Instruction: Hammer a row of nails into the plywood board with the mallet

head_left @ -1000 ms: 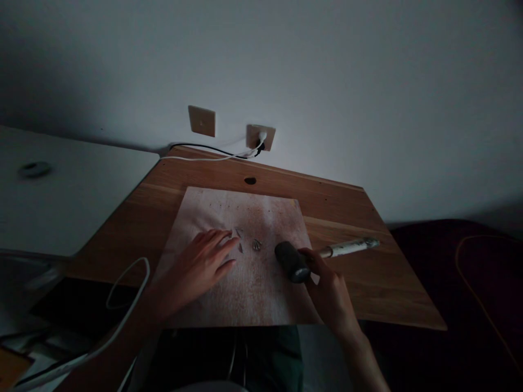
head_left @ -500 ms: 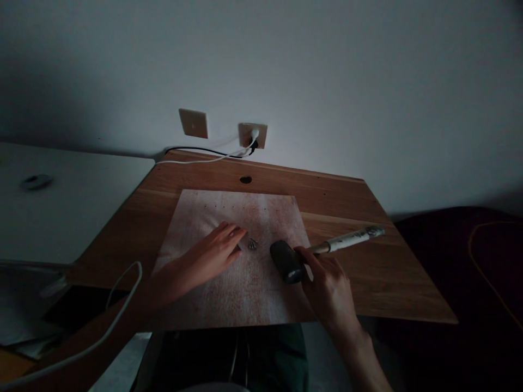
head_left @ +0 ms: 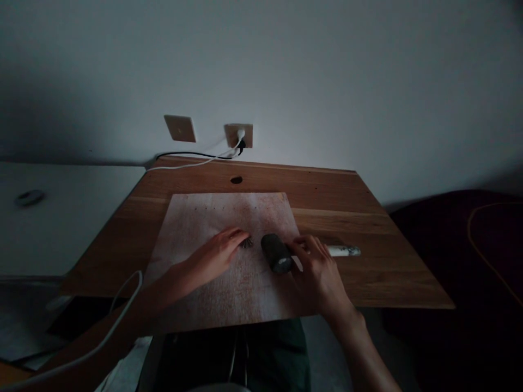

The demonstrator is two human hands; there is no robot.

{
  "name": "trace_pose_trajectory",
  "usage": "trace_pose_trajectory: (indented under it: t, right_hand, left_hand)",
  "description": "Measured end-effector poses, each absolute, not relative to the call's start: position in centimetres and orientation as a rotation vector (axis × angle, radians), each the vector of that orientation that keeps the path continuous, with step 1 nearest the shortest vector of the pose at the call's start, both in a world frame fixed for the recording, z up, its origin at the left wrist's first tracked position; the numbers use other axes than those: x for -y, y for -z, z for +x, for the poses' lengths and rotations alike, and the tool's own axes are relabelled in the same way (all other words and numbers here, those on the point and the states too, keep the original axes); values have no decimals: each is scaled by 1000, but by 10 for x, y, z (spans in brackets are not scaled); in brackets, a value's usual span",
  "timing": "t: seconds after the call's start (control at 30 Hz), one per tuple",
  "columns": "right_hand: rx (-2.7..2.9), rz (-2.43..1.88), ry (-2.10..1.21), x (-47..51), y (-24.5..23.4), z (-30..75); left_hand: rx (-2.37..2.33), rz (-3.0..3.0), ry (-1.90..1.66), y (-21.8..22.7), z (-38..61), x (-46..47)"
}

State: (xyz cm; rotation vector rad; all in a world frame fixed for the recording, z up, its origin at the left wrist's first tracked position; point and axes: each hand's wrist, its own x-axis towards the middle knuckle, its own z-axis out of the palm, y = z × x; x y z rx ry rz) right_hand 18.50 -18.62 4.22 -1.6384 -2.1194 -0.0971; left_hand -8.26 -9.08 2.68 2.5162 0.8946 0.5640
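Observation:
My left hand (head_left: 227, 246) is over the grey-brown board (head_left: 212, 294), its fingers drawn together at a small pile of nails (head_left: 247, 243). The fingertips touch the pile; whether a nail is pinched between them is hidden. A rubber mallet (head_left: 275, 253) with a black head and a pale wrapped handle lies low over the board's right side. My right hand (head_left: 321, 269) is closed round its handle close to the head, and the handle's far end sticks out to the right over the wooden table. A row of small dark dots (head_left: 214, 208) runs along the board's far part.
The wooden table (head_left: 347, 218) with a round hole (head_left: 236, 179) stands against the wall. White and black cables run from a wall socket (head_left: 239, 136). A white surface (head_left: 69, 218) adjoins on the left. A white cable (head_left: 118, 321) crosses near my left arm.
My left fingers have come down onto the nails. My right hand has lowered the mallet, and its handle now lies flatter towards the table. The view has shifted slightly.

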Motion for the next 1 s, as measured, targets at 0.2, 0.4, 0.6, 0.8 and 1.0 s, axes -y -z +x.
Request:
trace_pose_trajectory:
  t: [0.2, 0.4, 0.6, 0.8, 1.0]
  right_hand:
    - [2105, -1615, -14, 190, -31, 188]
    - [2083, -1535, -91, 188, -23, 192]
    - [1982, -1513, -74, 189, -13, 190]
    - [1948, -1490, -57, 192, -8, 189]
    - [1944, -1486, -57, 192, -11, 189]
  left_hand:
    - [-889, 2592, -611, -32, -88, 91]
    - [-600, 3030, -431, -40, -105, 93]
    - [-579, 3147, -334, -51, -101, 89]
    - [-600, 3070, -472, -48, -85, 68]
    - [-572, 3017, -464, -40, -94, 76]
